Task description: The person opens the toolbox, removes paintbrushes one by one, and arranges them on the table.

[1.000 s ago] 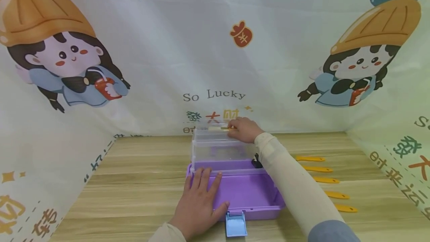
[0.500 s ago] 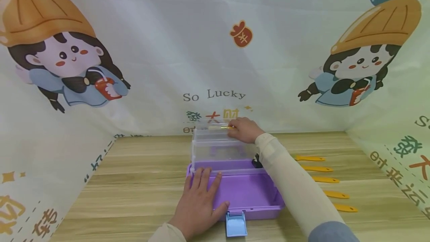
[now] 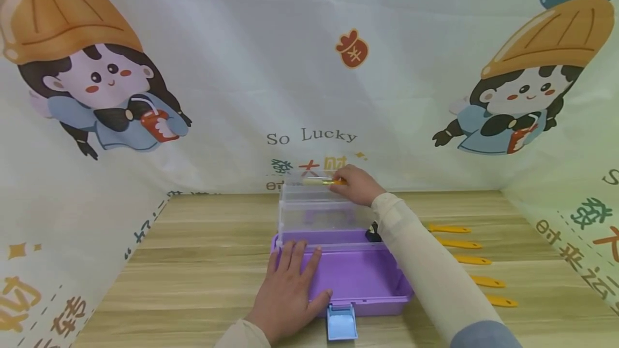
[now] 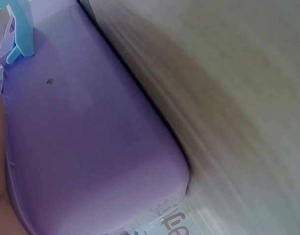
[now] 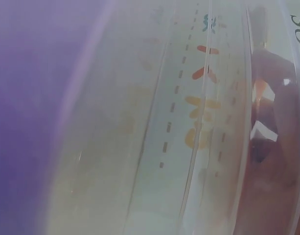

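In the head view a purple box (image 3: 403,305) stands with its lid up and clear trays (image 3: 290,205) raised in tiers at the back. My left hand (image 3: 290,294) lies with spread fingers over its front left rim; the left wrist view shows the box's purple side wall (image 4: 91,122) beside that hand. At the top tray, my right hand (image 3: 359,186) pinches a paintbrush (image 3: 338,182) by its orange handle, pale bristles pointing left. Through clear plastic in the right wrist view, the right hand's fingers (image 5: 277,161) show. A light-blue latch (image 3: 341,324) hangs down at the box's front.
Several yellow handles (image 3: 474,260) lie in a row on the wooden table (image 3: 193,273), right of the box, partly behind the right forearm. A small black object (image 3: 372,233) shows at the box's back right. A printed curtain (image 3: 232,69) encloses the table.
The right hand has risen slightly with the paintbrush, whose pale bristles show more clearly now. My left hand stays on the box's rim. The head view has shifted a little.
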Available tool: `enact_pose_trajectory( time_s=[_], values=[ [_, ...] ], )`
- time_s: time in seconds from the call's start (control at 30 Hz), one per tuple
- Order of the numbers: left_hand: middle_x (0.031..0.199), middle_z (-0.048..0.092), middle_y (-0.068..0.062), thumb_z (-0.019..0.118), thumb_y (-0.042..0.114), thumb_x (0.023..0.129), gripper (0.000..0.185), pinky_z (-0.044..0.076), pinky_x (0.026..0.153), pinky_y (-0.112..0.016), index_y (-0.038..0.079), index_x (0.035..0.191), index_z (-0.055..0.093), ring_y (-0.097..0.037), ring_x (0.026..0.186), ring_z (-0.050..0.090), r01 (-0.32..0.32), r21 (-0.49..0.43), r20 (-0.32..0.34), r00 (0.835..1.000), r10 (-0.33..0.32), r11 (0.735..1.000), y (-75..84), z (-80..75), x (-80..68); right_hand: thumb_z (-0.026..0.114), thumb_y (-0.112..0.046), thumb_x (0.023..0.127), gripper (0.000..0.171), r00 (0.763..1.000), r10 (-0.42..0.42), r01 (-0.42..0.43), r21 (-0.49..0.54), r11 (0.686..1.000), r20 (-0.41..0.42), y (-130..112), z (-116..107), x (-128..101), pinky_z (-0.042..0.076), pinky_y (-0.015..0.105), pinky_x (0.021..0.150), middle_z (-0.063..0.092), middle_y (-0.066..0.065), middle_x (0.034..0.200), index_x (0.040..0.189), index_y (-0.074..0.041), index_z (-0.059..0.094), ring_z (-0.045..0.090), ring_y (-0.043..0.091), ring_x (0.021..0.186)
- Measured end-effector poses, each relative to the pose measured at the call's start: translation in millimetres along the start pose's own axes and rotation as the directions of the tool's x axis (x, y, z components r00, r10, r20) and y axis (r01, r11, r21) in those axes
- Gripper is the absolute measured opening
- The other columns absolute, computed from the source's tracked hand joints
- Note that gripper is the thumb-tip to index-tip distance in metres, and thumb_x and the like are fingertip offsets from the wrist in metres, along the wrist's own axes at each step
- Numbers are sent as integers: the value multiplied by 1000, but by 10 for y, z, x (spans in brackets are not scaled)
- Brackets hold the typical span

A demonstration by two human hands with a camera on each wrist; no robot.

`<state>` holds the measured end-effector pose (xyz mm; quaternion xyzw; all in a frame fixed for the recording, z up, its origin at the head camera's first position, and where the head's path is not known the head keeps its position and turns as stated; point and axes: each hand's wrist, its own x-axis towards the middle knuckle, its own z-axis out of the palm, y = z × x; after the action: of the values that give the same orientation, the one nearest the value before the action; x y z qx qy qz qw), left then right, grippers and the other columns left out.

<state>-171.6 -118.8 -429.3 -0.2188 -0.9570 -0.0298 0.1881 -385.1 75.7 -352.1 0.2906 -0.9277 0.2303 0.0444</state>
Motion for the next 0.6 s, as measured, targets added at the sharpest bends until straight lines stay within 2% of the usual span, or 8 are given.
enact_pose_trajectory(
  time_s=[0.3, 0.6],
  values=[
    [152, 33, -19, 43, 64, 95, 77, 20, 113, -62, 14, 153, 41, -41, 142, 26, 21, -33, 43, 999, -20, 999, 10, -40, 2, 70, -30, 93, 36, 998, -58, 58, 3, 998, -34, -91, -145, -21, 49, 43, 95, 65, 8, 117, 120, -7, 67, 62, 26, 106],
    [151, 34, -19, 41, 66, 95, 78, 22, 112, -62, 14, 153, 40, -40, 141, 27, 13, -10, 37, 999, -12, 1000, 10, -38, 0, 71, -32, 93, 36, 991, -88, 85, -30, 996, -98, -144, -340, -175, 47, 48, 94, 67, 9, 117, 119, -7, 68, 61, 28, 106]
  ],
)
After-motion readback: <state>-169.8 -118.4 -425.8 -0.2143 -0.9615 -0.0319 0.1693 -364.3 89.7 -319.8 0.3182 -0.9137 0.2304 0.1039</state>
